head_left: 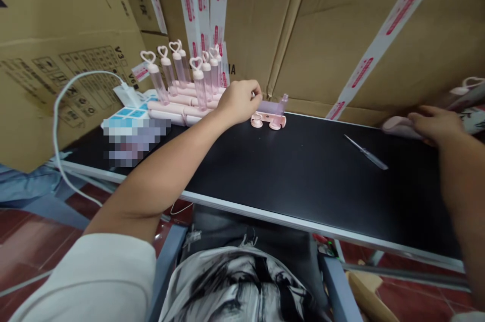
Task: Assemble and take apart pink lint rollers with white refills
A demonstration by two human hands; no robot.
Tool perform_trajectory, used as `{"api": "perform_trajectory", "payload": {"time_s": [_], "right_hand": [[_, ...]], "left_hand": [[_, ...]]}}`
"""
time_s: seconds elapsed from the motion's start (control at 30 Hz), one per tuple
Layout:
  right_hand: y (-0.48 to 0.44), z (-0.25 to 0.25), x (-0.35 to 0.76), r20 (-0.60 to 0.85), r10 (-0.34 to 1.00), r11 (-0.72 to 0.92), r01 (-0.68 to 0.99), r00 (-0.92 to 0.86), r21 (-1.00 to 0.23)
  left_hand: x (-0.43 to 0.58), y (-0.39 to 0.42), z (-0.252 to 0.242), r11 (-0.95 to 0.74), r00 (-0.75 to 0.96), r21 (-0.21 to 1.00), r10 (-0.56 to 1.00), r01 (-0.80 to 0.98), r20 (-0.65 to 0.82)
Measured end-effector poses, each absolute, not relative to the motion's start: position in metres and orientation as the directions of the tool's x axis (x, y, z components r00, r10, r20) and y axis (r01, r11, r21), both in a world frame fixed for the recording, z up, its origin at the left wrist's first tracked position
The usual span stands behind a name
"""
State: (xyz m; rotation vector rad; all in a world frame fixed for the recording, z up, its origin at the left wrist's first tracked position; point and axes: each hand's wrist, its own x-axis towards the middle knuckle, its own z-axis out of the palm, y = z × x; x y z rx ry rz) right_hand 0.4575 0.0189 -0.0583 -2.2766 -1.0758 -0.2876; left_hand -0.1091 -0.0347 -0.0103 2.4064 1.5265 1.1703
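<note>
At the back of the black table, my left hand (240, 101) reaches beside a translucent purple tube (271, 106); its fingers are curled, and what they hold, if anything, is hidden. Below that tube lies a pink piece (268, 119) with round parts. To the left, pink bases (166, 108) bear several clear tubes with heart-shaped tops (197, 75). At the far right my right hand (439, 125) is closed around one end of a pink base (401, 127), with a heart-topped tube behind it. A pointed tool (367, 152) lies on the table.
Cardboard boxes (341, 24) rise behind the table (288, 180). On the left are a blue and white power strip (127, 113), a white cable (56, 125) and a pixelated object. The table's metal edge (265, 215) runs across the front.
</note>
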Motion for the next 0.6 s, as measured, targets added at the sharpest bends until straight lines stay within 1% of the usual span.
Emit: {"api": "perform_trajectory", "payload": {"time_s": [0.03, 0.07, 0.1, 0.17, 0.27, 0.33, 0.4, 0.47, 0.5, 0.53, 0.6], "right_hand": [[0.019, -0.061, 0.456, 0.336, 0.627, -0.561, 0.707, 0.702, -0.431], [0.018, -0.062, 0.453, 0.289, 0.623, -0.596, 0.68, 0.727, -0.427], [0.016, -0.061, 0.447, 0.306, 0.623, -0.587, 0.689, 0.72, -0.425], [0.007, -0.057, 0.432, 0.396, 0.616, -0.528, 0.73, 0.681, -0.434], [-0.007, -0.043, 0.403, 0.552, 0.571, -0.392, 0.793, 0.607, -0.467], [-0.016, -0.032, 0.38, 0.632, 0.541, -0.26, 0.825, 0.556, -0.503], [-0.024, -0.023, 0.352, 0.686, 0.52, -0.055, 0.821, 0.509, -0.568], [-0.034, -0.019, 0.317, 0.715, 0.517, 0.16, 0.768, 0.47, -0.62], [-0.04, -0.019, 0.298, 0.71, 0.528, 0.26, 0.706, 0.467, -0.658], [-0.047, -0.019, 0.278, 0.684, 0.573, 0.349, 0.621, 0.451, -0.702], [-0.062, -0.023, 0.24, 0.628, 0.659, 0.483, 0.407, 0.413, -0.775]], "left_hand": [[-0.11, -0.034, -0.011, -0.515, 0.222, 0.426, 0.791, 0.744, 0.57], [-0.11, -0.033, -0.012, -0.524, 0.224, 0.428, 0.786, 0.737, 0.576], [-0.111, -0.033, -0.012, -0.532, 0.227, 0.43, 0.781, 0.729, 0.582], [-0.111, -0.034, -0.012, -0.547, 0.234, 0.434, 0.773, 0.716, 0.589], [-0.11, -0.039, -0.009, -0.566, 0.259, 0.441, 0.772, 0.696, 0.58], [-0.107, -0.046, -0.007, -0.589, 0.294, 0.451, 0.769, 0.671, 0.568], [-0.099, -0.055, -0.009, -0.624, 0.347, 0.468, 0.76, 0.625, 0.55], [-0.086, -0.064, -0.015, -0.656, 0.408, 0.501, 0.75, 0.565, 0.521], [-0.078, -0.068, -0.019, -0.66, 0.436, 0.526, 0.751, 0.537, 0.496], [-0.069, -0.073, -0.023, -0.65, 0.457, 0.556, 0.759, 0.517, 0.463], [-0.049, -0.08, -0.031, -0.595, 0.465, 0.626, 0.798, 0.504, 0.384]]}}
